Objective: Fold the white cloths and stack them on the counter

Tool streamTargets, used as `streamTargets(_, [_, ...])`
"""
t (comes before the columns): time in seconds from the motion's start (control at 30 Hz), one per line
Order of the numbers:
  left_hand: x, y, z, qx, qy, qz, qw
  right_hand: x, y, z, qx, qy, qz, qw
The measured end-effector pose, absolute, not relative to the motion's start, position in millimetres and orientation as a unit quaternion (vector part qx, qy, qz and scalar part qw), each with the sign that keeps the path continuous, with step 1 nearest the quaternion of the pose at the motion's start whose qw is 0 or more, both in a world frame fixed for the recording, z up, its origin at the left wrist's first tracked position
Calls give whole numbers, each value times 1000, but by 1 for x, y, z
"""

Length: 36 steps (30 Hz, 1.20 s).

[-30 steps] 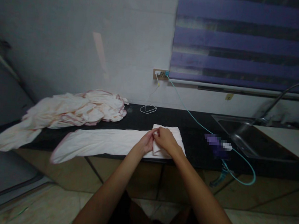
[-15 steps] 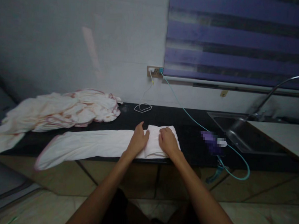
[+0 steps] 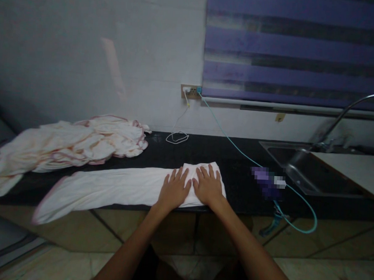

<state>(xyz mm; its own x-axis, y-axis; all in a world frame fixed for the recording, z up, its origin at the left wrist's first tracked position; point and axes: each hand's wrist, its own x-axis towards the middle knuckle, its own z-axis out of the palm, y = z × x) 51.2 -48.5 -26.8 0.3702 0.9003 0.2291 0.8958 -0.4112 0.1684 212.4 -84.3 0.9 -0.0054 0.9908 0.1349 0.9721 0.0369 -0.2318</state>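
The long white cloth [image 3: 117, 185] lies along the front edge of the dark surface [image 3: 236, 152], its long axis running left to right, its left end drooping over the edge. Both hands press flat on its folded right end, fingers spread, gripping nothing: the left hand [image 3: 173, 190] just beside the right hand [image 3: 207, 185]. The unfolded length stretches away leftward, nearer the left hand. A heap of cloths [image 3: 75, 141] sits toward the back left.
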Motion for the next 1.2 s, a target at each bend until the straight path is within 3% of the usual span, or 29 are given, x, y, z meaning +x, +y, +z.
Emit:
streamTargets(0.37, [70,-43,-29,827,527,184,68,232,-82,4,-693,-711,63,106])
streamTargets(0.9, [162,-80,-22,849,480,196,102,327,-119,-6,-726,-685,1,63])
streamTargets(1.2, [166,-80,-27,851,466,216,110,332,-127,-10,-723,-682,-40,103])
